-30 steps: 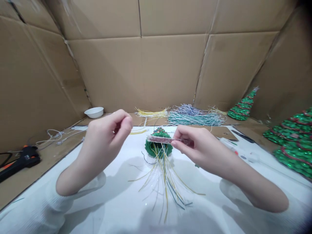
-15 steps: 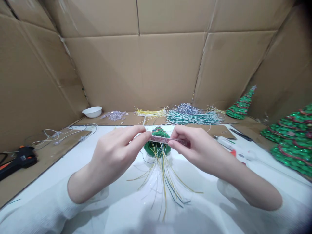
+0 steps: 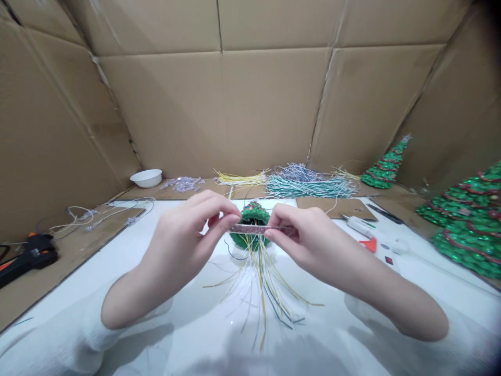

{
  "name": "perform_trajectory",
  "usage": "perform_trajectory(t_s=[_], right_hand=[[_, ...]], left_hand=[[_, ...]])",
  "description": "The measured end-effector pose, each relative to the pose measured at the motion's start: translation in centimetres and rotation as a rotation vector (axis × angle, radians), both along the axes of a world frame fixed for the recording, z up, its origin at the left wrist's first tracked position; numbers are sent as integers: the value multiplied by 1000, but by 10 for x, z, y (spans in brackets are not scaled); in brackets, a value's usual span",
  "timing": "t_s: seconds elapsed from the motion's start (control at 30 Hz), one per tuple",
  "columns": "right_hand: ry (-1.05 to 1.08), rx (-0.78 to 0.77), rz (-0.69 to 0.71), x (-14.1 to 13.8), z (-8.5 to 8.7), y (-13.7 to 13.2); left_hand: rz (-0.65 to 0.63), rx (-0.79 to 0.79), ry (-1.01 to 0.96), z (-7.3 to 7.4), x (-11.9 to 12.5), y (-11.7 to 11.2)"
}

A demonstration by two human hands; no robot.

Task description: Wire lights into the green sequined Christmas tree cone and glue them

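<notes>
Between my two hands a narrow reddish strip (image 3: 250, 228) with a pale edge is stretched out almost level. My left hand (image 3: 191, 235) pinches its left end between thumb and bent fingers. Its other end is in the pinch of my right hand (image 3: 303, 230), whose fingers partly cover it. Just behind the strip a small green beaded Christmas tree (image 3: 250, 241) lies with its hollow base facing me. Many thin yellow, white and dark green wires (image 3: 264, 284) fan out of that base toward me over the white tabletop.
Bundles of yellow wires (image 3: 242, 178) and green wires (image 3: 313, 186) lie along the back, near clear beads (image 3: 183, 184) and a white bowl (image 3: 146, 178). A glue gun (image 3: 33, 256) rests at left. Finished trees (image 3: 387, 164), a white-handled tool (image 3: 360, 226) and a black tool (image 3: 385, 213) are at right.
The strip has gone from sloping down to the right to nearly level. The fingers of my left hand have shifted at its end, the knuckles a little higher. The tree and wires lie as before.
</notes>
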State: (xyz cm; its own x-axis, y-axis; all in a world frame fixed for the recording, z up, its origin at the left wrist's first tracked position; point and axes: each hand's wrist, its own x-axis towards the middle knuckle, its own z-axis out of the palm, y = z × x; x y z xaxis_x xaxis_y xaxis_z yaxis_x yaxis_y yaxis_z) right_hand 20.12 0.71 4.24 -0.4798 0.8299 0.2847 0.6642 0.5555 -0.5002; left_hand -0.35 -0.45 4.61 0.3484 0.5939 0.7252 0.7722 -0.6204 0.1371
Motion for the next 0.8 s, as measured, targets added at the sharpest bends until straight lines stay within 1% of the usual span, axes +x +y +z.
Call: perform_trajectory(t_s=[0.07,0.23,0.37,0.47,0.57,0.67,0.7,0.73,0.8], right_hand=[[-38,28,-7,-1,0,-2],[-172,128,-28,-6,-2,-7],[-221,191,-22,-10,-5,-9],[-230,197,-8,-12,-6,-9],[-205,184,4,-13,-9,-8],[-132,120,23,-11,-12,-4],[-99,79,43,-10,-13,-2],[-65,33,64,-9,-14,0],[2,-47,85,-6,-14,6]], left_hand=[[-47,-93,-12,-1,1,0],[-127,-212,-33,-3,4,2],[-119,-305,6,-4,4,2],[-118,-378,4,-5,4,3],[-136,-504,-52,-6,5,5],[-162,-619,-144,-6,5,6],[-164,-614,-190,-5,3,6],[-150,-576,-242,-3,1,7],[-86,-434,-329,0,-5,10]])
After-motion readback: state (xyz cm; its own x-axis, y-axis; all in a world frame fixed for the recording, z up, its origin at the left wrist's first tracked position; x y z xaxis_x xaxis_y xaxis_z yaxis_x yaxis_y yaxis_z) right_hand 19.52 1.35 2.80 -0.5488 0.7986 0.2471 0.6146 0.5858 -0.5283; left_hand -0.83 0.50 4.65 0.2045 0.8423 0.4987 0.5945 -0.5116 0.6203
